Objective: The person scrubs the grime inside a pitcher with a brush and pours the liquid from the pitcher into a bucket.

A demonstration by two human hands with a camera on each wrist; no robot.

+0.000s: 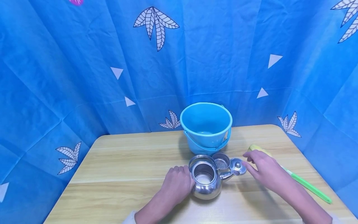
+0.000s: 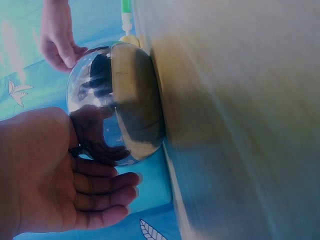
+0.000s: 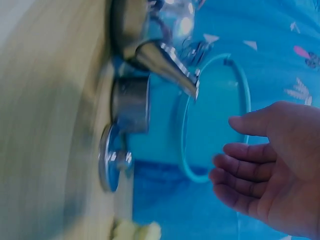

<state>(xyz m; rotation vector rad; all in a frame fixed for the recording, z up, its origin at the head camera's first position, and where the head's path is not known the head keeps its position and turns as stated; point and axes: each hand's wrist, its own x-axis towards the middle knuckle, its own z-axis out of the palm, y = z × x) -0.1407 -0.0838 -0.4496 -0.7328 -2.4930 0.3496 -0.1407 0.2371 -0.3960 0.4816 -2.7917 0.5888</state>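
Observation:
A shiny steel teapot (image 1: 206, 186) stands lidless on the table, its mouth uncovered and its loop handle (image 1: 195, 157) tipped back. At its left side my left hand (image 1: 179, 182) holds it by thumb and forefinger near the handle's base; the other fingers (image 2: 102, 201) hang loosely bent beside it, and the thumb is mostly hidden. A steel strainer cup (image 1: 221, 162) with a perforated bottom sits behind the spout (image 3: 167, 67). Beside it lies the knobbed lid (image 1: 237, 166). My right hand (image 1: 265, 169) is just right of the lid, holding nothing, fingers relaxed.
A light blue bucket (image 1: 205, 146) with its handle lowered stands behind the teapot. To the right, partly behind my right forearm, lies a brush with a yellowish sponge head and a green handle (image 1: 311, 188). A blue patterned curtain (image 1: 212, 53) surrounds the wooden table (image 1: 123, 168).

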